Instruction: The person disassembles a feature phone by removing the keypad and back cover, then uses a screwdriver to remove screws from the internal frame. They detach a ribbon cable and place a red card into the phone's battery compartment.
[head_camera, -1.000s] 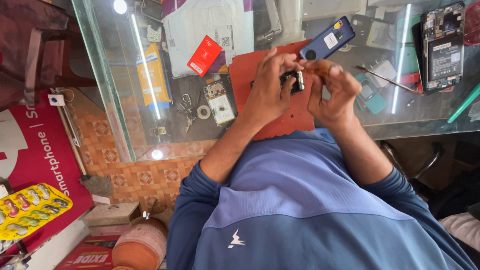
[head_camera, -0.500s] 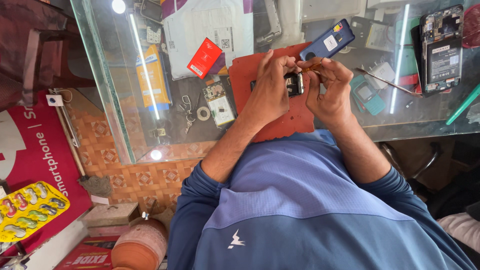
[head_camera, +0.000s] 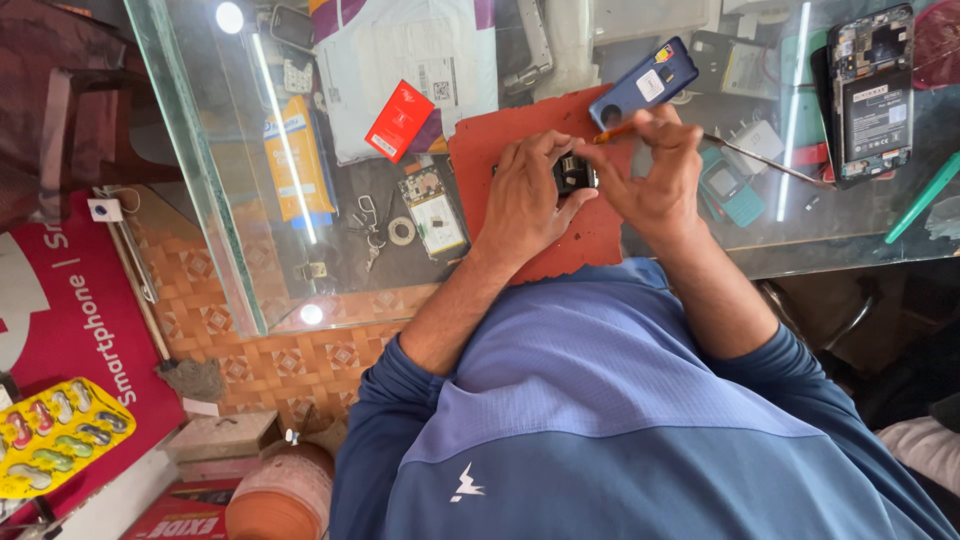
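**Head view: two hands close on a small dark part over a red mat**

Head view looks down on the left hand (head_camera: 525, 195), whose grip is closed around a small dark part (head_camera: 574, 174), fingers curled over its top and thumb under it. The right hand (head_camera: 652, 170) pinches an orange-handled tool (head_camera: 612, 132) between thumb and fingertips, its grip tight, the tip hidden at the part. Both hands meet just above a rough red mat (head_camera: 500, 135) lying on the glass bench (head_camera: 230, 200).

Just beyond the hands, a blue phone back cover (head_camera: 640, 85) lies tilted at the mat's far edge. To the right, an opened phone (head_camera: 868, 95) shows its flat battery and board. Left of the mat sit a small circuit board (head_camera: 430, 205), a white ring (head_camera: 402, 231) and a red card (head_camera: 399, 120). Whether they lie on the glass or beneath it cannot be told. A thin metal rod (head_camera: 765, 160) lies slantwise near the right hand.
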